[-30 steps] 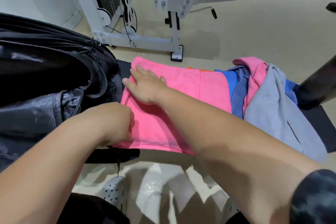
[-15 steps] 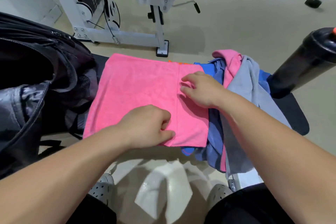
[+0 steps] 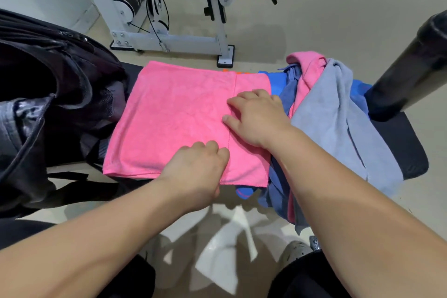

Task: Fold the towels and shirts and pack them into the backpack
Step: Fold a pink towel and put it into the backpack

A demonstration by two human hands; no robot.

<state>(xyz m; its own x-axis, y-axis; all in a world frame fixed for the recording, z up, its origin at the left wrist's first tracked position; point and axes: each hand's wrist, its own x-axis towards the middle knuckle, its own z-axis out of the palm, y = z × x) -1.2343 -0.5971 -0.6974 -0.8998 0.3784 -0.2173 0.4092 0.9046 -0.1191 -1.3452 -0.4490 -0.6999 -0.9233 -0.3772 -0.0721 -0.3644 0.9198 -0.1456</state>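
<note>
A pink towel (image 3: 169,116) lies folded flat on a black bench (image 3: 399,147), with its upper layer's edge running down its right side. My left hand (image 3: 196,169) sits at the towel's near edge by that layer edge, fingers curled onto the cloth. My right hand (image 3: 256,118) rests flat on the towel's right strip, fingertips touching the layer edge. An open black backpack (image 3: 48,80) stands just left of the towel. To the right is a heap of clothes: a grey towel (image 3: 338,128), a second pink piece (image 3: 309,65) and blue garments (image 3: 275,80).
A black bottle (image 3: 411,68) stands at the bench's right end beside the heap. A white gym machine frame (image 3: 169,41) stands on the floor behind the bench. My shoes (image 3: 297,249) are on the floor below the bench's near edge.
My right hand has moved from the towel's left end to its right strip. My left hand has slid right along the near edge to the layer edge. The towel now lies flat.
</note>
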